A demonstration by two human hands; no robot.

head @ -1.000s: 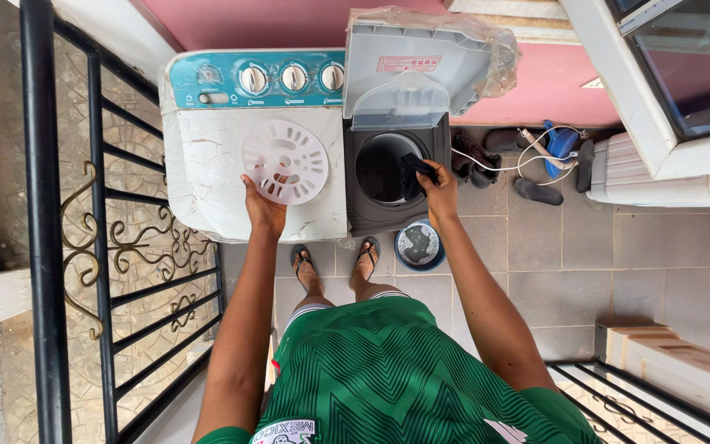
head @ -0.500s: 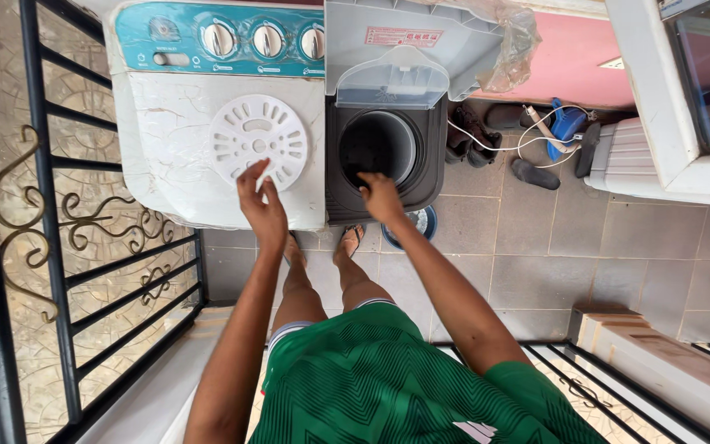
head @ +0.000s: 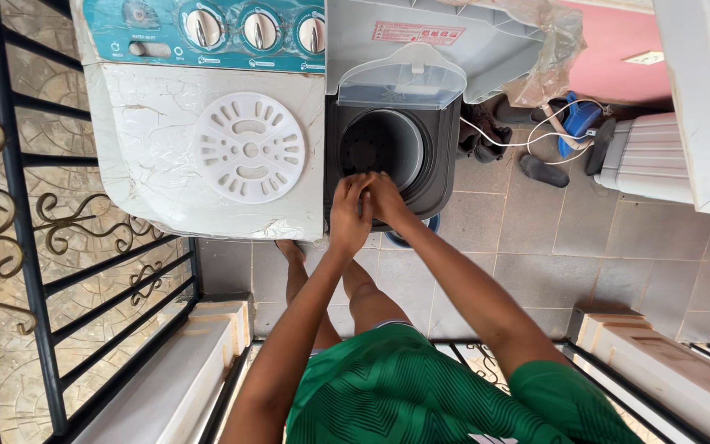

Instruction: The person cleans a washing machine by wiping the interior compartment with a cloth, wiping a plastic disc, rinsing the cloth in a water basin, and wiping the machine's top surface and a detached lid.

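Note:
I stand in front of a twin-tub washing machine. My left hand and my right hand are pressed together at the front rim of the dark spin tub. Their fingers overlap, and I cannot tell whether anything is between them. The tub's grey lid stands raised behind it. A white perforated plastic disc lies flat on the closed white wash lid, to the left of my hands and apart from them. The teal control panel with three knobs runs along the back.
A black iron railing stands close on the left. Dark shoes, a white cable and a blue object lie on the tiled floor to the right, beside a white ribbed appliance. A low step is at bottom right.
My left hand let go of the white disc, which now lies on the wash lid, and moved right to meet my right hand. The dark cloth my right hand held is out of sight.

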